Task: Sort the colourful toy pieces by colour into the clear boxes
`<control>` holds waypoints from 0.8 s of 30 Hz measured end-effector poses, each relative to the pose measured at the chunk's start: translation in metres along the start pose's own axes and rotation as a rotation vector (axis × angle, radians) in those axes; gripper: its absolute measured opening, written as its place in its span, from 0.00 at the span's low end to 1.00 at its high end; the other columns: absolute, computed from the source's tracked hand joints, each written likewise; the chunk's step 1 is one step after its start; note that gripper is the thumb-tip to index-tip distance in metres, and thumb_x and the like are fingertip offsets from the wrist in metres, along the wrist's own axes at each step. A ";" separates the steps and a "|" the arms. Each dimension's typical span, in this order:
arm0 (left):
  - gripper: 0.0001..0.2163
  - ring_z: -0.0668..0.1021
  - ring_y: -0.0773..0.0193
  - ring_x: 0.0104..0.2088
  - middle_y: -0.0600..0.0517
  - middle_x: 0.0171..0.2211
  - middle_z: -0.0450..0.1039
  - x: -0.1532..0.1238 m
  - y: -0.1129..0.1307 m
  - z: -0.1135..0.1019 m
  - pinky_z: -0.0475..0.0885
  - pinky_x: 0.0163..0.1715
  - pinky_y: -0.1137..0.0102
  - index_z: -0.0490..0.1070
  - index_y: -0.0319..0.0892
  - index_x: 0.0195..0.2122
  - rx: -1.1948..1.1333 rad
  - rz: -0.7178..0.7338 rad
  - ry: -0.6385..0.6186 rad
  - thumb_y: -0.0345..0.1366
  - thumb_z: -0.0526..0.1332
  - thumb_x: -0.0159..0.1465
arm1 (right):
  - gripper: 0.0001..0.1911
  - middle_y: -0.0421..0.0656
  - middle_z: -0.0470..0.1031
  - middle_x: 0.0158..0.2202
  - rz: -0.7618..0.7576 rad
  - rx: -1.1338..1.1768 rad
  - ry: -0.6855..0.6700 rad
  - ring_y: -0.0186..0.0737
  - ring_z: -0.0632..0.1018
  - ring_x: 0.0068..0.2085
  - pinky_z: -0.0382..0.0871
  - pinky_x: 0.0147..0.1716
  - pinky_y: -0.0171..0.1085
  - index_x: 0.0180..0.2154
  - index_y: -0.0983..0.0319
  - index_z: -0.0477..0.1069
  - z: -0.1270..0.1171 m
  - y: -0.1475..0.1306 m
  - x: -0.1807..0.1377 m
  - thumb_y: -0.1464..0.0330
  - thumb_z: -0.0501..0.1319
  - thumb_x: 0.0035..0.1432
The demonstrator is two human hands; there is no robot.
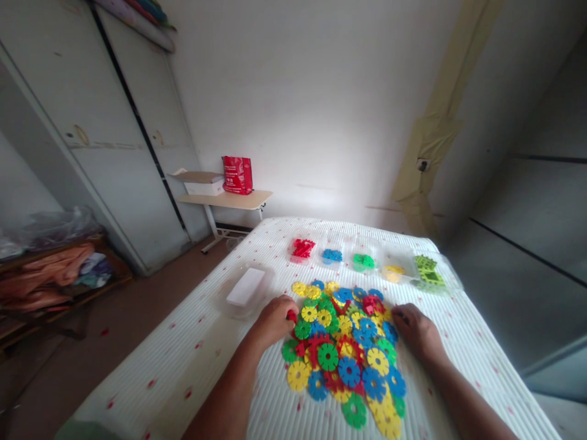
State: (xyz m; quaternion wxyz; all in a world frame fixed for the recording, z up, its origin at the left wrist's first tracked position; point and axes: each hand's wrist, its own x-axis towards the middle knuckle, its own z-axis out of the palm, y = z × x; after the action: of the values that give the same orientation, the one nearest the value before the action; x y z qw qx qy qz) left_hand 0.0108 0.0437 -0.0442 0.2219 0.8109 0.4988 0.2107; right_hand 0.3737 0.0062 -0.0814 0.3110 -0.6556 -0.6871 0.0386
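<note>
A white ribbed cover with small red marks lay under everything. On it, between the two hands, spread a large mixed pile of plastic pieces, mostly notched discs in yellow, blue, green and red. Beyond stood a row of clear tubs, holding red, blue, green, yellow and light-green pieces, one colour to each. Judging by those modest heaps, the work seemed at an early stage: some pieces stood grouped by colour, while most lay mixed. The left hand had its grip closed on a red piece at the pile's left edge. The right hand rested by the right edge, fingers curled; whether its grip held anything could not be told.
</note>
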 end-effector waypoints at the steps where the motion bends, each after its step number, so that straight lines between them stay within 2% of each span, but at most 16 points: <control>1: 0.10 0.72 0.65 0.34 0.53 0.29 0.71 0.001 0.000 0.000 0.64 0.34 0.74 0.72 0.40 0.25 -0.007 -0.012 0.016 0.23 0.54 0.45 | 0.16 0.44 0.74 0.33 -0.002 0.003 -0.003 0.39 0.76 0.33 0.68 0.34 0.35 0.31 0.60 0.72 0.000 0.000 0.000 0.60 0.50 0.55; 6: 0.10 0.74 0.66 0.33 0.53 0.28 0.74 0.005 0.002 -0.002 0.65 0.34 0.74 0.74 0.40 0.25 -0.052 -0.073 0.065 0.23 0.54 0.47 | 0.16 0.44 0.74 0.32 0.017 0.008 -0.008 0.39 0.76 0.32 0.68 0.33 0.35 0.30 0.60 0.72 0.000 -0.001 0.001 0.60 0.50 0.55; 9: 0.09 0.75 0.65 0.32 0.53 0.28 0.76 0.019 0.007 -0.017 0.66 0.33 0.75 0.75 0.41 0.27 -0.059 -0.140 0.105 0.26 0.56 0.49 | 0.16 0.44 0.74 0.33 0.024 0.001 -0.016 0.39 0.76 0.32 0.68 0.33 0.35 0.30 0.60 0.72 0.001 -0.001 0.001 0.60 0.49 0.55; 12: 0.08 0.76 0.65 0.33 0.53 0.29 0.78 0.053 0.014 -0.041 0.66 0.33 0.75 0.77 0.42 0.28 0.011 -0.256 0.182 0.29 0.58 0.52 | 0.16 0.44 0.73 0.33 0.035 -0.004 -0.023 0.39 0.76 0.32 0.68 0.33 0.35 0.30 0.59 0.71 0.000 -0.003 0.001 0.60 0.49 0.55; 16: 0.07 0.77 0.61 0.34 0.49 0.28 0.78 0.120 0.016 -0.065 0.66 0.31 0.74 0.77 0.40 0.29 0.062 -0.367 0.260 0.32 0.59 0.53 | 0.16 0.44 0.73 0.33 0.034 -0.012 -0.024 0.39 0.76 0.32 0.68 0.32 0.35 0.30 0.59 0.71 -0.002 -0.006 0.000 0.60 0.49 0.55; 20: 0.07 0.78 0.60 0.35 0.46 0.29 0.78 0.168 0.012 -0.064 0.66 0.32 0.73 0.76 0.38 0.31 0.081 -0.426 0.295 0.33 0.60 0.53 | 0.15 0.43 0.73 0.32 0.033 -0.018 -0.009 0.39 0.76 0.31 0.68 0.31 0.35 0.30 0.59 0.71 -0.003 -0.008 0.000 0.60 0.50 0.55; 24: 0.07 0.77 0.58 0.40 0.44 0.37 0.77 0.176 0.006 -0.056 0.67 0.36 0.72 0.74 0.38 0.33 0.108 -0.460 0.352 0.32 0.62 0.53 | 0.15 0.44 0.72 0.32 0.024 -0.031 -0.018 0.39 0.75 0.31 0.68 0.31 0.35 0.30 0.59 0.71 -0.003 -0.008 -0.001 0.62 0.48 0.56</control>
State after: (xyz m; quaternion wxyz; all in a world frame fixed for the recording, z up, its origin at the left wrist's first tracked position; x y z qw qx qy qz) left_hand 0.0565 0.2086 0.0260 0.1302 0.6381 0.7109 0.2655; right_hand 0.3680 0.0031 -0.0755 0.2942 -0.6681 -0.6824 0.0373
